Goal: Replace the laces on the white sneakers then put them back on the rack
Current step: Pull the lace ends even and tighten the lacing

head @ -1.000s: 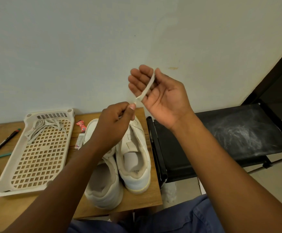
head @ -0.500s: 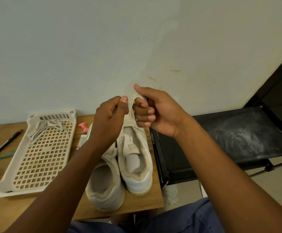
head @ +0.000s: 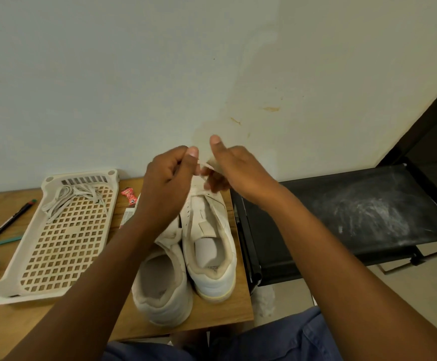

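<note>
The left hand (head: 169, 188) and the right hand (head: 234, 168) are up above the toe of the right sneaker (head: 209, 243), and each hand pinches one bit of a white lace (head: 207, 165) that runs between them. The two white sneakers stand side by side on the wooden counter (head: 227, 312), with the left sneaker (head: 161, 285) touching the right one. More laces (head: 67, 198) lie in the far end of a white tray (head: 56, 248) with holes, to the left of the sneakers, and a black rack (head: 363, 212) stands just to the right of the counter.
</note>
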Demonstrator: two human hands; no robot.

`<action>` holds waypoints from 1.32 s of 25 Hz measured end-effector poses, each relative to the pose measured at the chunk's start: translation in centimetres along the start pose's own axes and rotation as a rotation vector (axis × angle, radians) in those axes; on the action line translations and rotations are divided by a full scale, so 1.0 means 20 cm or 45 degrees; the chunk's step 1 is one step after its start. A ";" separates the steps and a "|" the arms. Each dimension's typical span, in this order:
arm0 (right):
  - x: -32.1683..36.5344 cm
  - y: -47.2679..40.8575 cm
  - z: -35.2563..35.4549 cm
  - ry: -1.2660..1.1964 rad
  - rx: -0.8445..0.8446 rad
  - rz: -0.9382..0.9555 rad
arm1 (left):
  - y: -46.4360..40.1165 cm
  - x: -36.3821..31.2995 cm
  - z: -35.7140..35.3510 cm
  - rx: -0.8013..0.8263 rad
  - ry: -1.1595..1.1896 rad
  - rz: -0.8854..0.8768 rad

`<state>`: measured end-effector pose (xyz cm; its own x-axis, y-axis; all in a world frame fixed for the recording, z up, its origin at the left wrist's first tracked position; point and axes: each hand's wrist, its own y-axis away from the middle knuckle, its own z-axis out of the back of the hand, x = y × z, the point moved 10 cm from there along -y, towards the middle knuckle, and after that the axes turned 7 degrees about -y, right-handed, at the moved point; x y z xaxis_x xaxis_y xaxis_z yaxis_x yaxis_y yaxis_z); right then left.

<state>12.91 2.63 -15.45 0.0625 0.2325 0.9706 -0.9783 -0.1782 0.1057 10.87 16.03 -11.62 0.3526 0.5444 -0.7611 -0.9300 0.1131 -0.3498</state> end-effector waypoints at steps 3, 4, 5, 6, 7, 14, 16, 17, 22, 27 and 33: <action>0.00 0.07 -0.17 -0.329 0.446 -0.154 | -0.01 0.06 0.07 -0.086 -0.089 0.056; 0.05 0.10 -0.20 -0.581 0.578 -0.158 | -0.01 0.07 0.06 -0.065 -0.100 0.066; 0.10 0.11 -0.21 -0.853 0.655 -0.141 | -0.01 0.08 0.03 -0.028 -0.100 0.067; 0.15 0.11 -0.20 -1.115 0.672 -0.110 | 0.00 0.08 0.00 0.012 -0.093 0.064; 0.17 0.08 -0.16 -1.339 0.615 -0.065 | 0.00 0.07 -0.03 0.051 -0.095 0.057; 0.05 0.01 -0.01 -0.628 0.088 0.013 | 0.03 -0.05 -0.07 0.099 -0.222 -0.153; 0.05 0.04 -0.09 -0.188 0.157 -0.048 | 0.03 -0.06 -0.02 0.025 -0.237 -0.176; 0.04 0.06 -0.12 -0.093 0.217 -0.088 | 0.03 -0.05 0.00 -0.002 -0.247 -0.172; 0.03 0.09 -0.15 -0.340 0.437 -0.179 | 0.00 0.03 0.07 -0.087 -0.236 -0.038; 0.20 0.07 -0.13 -1.510 0.558 0.002 | 0.01 0.06 -0.01 0.005 -0.105 0.026; 0.09 0.00 0.01 -0.997 0.026 0.105 | 0.03 -0.04 -0.03 0.051 -0.205 -0.138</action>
<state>13.06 2.95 -13.67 0.1180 -0.5224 0.8445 -0.9825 -0.1847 0.0231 10.18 15.17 -11.53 0.4329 0.6526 -0.6219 -0.8919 0.2098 -0.4007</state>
